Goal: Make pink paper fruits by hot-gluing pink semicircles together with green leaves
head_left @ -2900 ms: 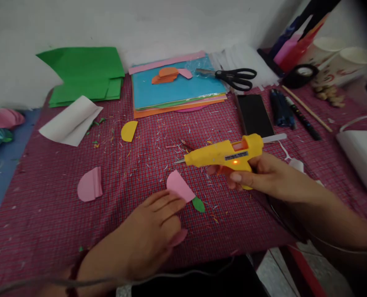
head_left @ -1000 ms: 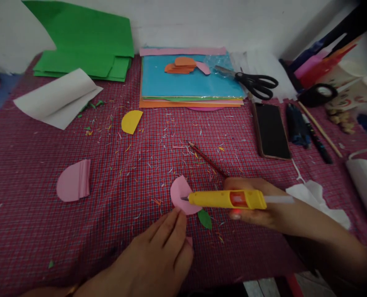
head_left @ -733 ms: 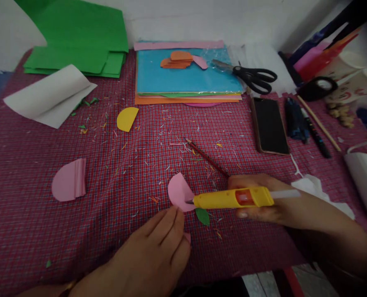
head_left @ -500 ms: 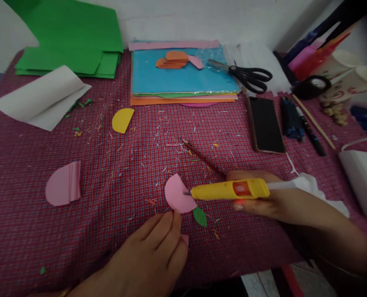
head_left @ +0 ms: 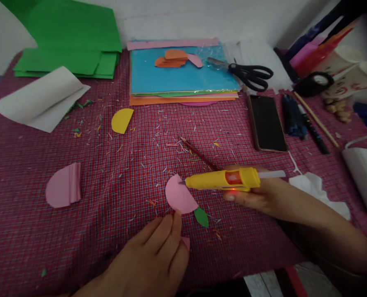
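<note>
At the lower centre, the right hand [head_left: 257,198] grips a glue gun [head_left: 222,180] with its tip on a pink piece [head_left: 179,196], while the open left hand [head_left: 152,258] presses that piece's lower edge.

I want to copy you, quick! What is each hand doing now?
Left hand: open, a fingertip on the pink paper piece edge.
Right hand: closed around the yellow glue gun.

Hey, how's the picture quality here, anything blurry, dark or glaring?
Head view: sharp in the middle, on the glue gun and pink half-circle; soft at the right edge, where the paper cups blur; both right corners darken; light even, shadows faint; mild glare on the plastic-wrapped paper stack; the gun's red lamp glows by the right hand.
</note>
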Action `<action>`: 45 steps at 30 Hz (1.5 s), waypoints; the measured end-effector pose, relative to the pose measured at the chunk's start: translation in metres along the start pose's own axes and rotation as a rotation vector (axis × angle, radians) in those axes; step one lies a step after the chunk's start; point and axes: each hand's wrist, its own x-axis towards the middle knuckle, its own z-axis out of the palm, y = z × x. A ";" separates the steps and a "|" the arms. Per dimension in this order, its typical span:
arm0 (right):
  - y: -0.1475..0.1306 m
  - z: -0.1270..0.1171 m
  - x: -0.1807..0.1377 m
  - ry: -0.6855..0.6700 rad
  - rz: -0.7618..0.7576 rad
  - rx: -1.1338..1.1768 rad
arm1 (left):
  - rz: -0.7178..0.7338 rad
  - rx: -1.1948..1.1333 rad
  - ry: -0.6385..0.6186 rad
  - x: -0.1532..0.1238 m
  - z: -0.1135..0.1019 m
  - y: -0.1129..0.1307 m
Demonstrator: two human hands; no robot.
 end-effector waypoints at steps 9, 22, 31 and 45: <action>-0.001 -0.008 -0.008 -0.009 -0.034 -0.015 | -0.006 -0.027 0.015 0.001 -0.004 0.000; 0.005 -0.019 -0.017 -0.158 -0.109 -0.014 | 0.025 -0.037 -0.067 0.004 -0.011 -0.001; 0.006 0.005 -0.014 -0.048 -0.154 0.001 | 0.039 -0.026 -0.077 0.007 -0.014 -0.001; -0.003 0.019 -0.001 0.100 -0.035 -0.128 | 0.044 0.005 -0.012 0.011 -0.013 -0.002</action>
